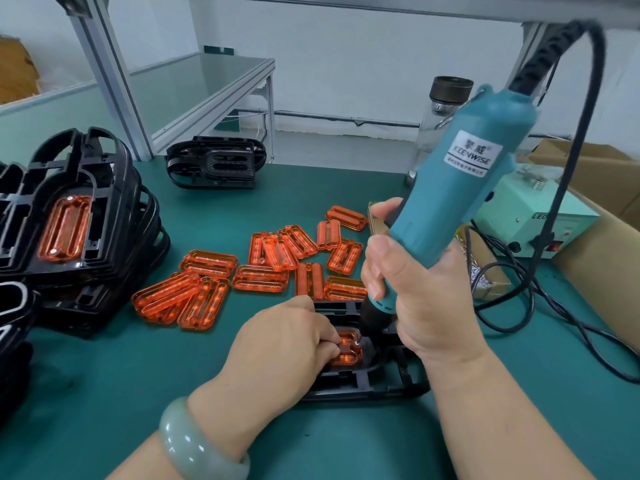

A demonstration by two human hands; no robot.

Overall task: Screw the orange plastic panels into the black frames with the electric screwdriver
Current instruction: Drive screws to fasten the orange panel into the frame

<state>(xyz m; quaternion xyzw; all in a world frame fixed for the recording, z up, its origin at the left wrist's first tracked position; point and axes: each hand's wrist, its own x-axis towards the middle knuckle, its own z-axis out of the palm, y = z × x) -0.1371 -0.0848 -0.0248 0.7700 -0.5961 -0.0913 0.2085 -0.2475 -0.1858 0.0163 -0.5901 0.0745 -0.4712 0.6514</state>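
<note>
**Bit slip and a shifting panel are the risks at this screw**

An orange panel is being held seated in the black frame lying on the green bench mat, just in front of the person. It is being pressed down by the left hand, whose fingertips are resting right beside the screw point. The electric screwdriver is being gripped by the right hand, closed around its lower barrel, and is being tilted, not held upright. With the tool leaning like this, the bit could be thrown off the screw head, likely scoring the orange plastic or catching the nearby fingertips; the screw itself is too small to be made out. The panel could also be dragged askew if the pressing is eased. Loose panels are lying just beyond, and a stack of frames is standing at the left.
</note>
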